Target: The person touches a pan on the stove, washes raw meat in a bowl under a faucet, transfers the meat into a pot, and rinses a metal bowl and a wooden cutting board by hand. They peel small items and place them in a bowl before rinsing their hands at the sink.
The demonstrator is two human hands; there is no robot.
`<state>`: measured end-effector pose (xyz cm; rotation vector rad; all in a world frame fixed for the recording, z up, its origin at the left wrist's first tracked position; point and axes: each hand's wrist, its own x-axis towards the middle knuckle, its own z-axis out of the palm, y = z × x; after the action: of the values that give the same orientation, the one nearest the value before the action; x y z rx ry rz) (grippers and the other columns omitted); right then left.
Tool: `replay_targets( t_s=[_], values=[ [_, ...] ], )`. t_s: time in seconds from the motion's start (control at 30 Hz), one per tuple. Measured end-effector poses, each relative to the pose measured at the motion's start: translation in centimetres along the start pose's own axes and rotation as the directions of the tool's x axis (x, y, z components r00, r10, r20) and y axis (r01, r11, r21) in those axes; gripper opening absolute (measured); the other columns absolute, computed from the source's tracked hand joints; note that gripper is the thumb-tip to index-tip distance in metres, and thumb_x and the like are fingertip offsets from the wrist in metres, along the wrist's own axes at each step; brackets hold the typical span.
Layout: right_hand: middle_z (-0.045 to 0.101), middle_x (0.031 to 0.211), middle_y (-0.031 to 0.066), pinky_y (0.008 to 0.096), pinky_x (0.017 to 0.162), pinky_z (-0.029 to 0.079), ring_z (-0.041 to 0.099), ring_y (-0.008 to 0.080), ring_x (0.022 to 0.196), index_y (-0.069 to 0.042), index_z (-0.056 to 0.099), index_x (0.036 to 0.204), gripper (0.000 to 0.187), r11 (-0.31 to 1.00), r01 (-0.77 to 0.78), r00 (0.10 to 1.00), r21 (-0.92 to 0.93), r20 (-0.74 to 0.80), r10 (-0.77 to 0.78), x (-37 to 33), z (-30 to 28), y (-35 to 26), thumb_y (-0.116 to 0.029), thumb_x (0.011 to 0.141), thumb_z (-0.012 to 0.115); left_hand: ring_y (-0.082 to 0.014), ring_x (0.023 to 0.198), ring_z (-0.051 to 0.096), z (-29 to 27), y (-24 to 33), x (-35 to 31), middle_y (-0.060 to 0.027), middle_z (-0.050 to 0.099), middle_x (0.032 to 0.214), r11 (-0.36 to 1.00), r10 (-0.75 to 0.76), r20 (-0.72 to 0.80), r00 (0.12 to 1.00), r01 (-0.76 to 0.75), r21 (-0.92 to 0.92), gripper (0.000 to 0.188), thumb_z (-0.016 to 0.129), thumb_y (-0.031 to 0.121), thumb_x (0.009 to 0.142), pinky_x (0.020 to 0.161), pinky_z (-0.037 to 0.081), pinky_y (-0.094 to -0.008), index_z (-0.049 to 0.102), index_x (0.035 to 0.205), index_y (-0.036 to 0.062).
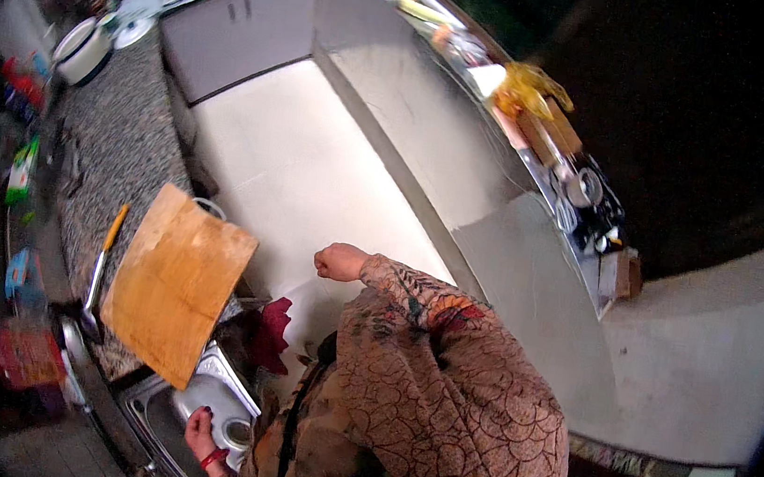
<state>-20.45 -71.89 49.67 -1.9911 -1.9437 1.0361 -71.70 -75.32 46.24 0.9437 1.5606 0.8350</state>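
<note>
Over the metal sink (227, 392) hangs my left hand (199, 434), a red band round its wrist. Its fingers are small and blurred, with a dark spot at the tips; I cannot tell whether they hold anything. My right hand (340, 262) is held out above the pale floor, fingers curled closed, and nothing shows in them. Between the counter and the sink's edge lies a wooden cutting board (179, 286), its near corner close to my left hand. Beside the board, on its left, rests a long utensil (105, 254) with an orange-yellow handle.
A speckled stone counter (115, 137) runs along the left, with a white pot (83, 52) at its far end. Grey cabinets (241, 29) stand at the back. On the right, a long narrow surface carries a yellow plastic bag (526, 90), a whisk (564, 214) and other kitchenware. Dark-red cloth (270, 337) hangs by the sink.
</note>
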Motion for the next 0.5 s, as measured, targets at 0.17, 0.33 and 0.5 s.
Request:
replay_targets(
  t_s=[0.17,0.33,0.5],
  values=[
    [0.062,0.079,0.0131,0.04,0.068,0.046,0.059,0.0302,0.078,-0.006,0.06,0.082,0.019,0.988,-0.152,0.986,-0.003,-0.074,0.152,-4.3,-0.1,5.7,-0.022,0.074,0.053,-0.0306,0.084,0.056,-1.2,2.4,0.3,-0.0157,0.061,0.094,0.181,0.591,0.135,0.795,-0.294,0.938,0.02,0.059,0.016,0.078,0.074,0.045,-0.0394,0.061,0.087,-0.0013],
    [0.061,0.074,0.0176,0.0434,0.067,0.047,0.059,0.0342,0.074,-0.002,0.061,0.073,0.018,0.978,-0.207,0.974,0.024,-0.085,0.209,-7.8,0.2,11.2,-0.017,0.068,0.053,-0.0325,0.086,0.055,2.7,4.8,2.7,-0.0175,0.06,0.093,0.489,0.559,-0.059,0.827,-0.272,0.829,0.021,0.059,0.011,0.077,0.078,0.043,-0.0397,0.06,0.091,-0.0045],
    [0.06,0.077,0.018,0.0439,0.068,0.047,0.059,0.0343,0.077,-0.002,0.061,0.075,0.019,0.957,-0.277,0.95,0.085,-0.125,0.286,-12.8,-2.5,17.4,-0.017,0.069,0.052,-0.0309,0.086,0.054,14.6,9.5,1.8,-0.0171,0.06,0.09,0.357,0.652,0.133,0.747,-0.457,0.815,0.021,0.059,0.011,0.079,0.074,0.045,-0.0371,0.059,0.092,-0.0051]
  ],
)
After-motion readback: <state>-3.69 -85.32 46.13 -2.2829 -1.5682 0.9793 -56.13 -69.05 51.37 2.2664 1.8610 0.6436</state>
